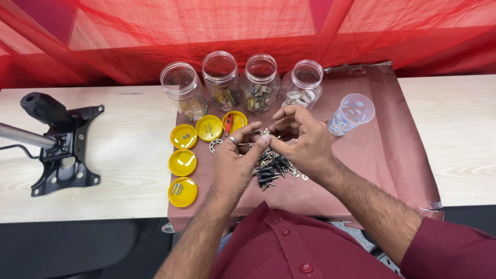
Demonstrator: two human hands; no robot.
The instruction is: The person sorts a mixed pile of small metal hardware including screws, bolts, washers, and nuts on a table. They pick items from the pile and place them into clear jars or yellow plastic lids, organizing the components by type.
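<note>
1. The left hand [232, 163] pinches a small metal piece [266, 132] at its fingertips.
2. The screw pile [271, 168] lies just below both hands (touching neither, I think).
3. The right hand [305, 139] is curled, pinching the same piece from the right.

Hands: left hand [233, 164] and right hand [302, 140] side by side over the mat's middle, fingertips touching above the heap.
Heap: pile of dark screws and small metal parts [272, 169] on the brown paper mat [382, 155], directly beneath both hands.
Jars: four clear plastic jars [260, 82] in a row along the mat's far edge, behind the hands.
Lids: five round yellow lids [182, 162] left of the hands, three arcing below the jars, two nearer.
Cup: clear patterned plastic cup [351, 113] tilted, right of the jars.
Bracket: black metal chair base plate [62, 150] on the light wooden table [129, 155], well left of the mat.
</note>
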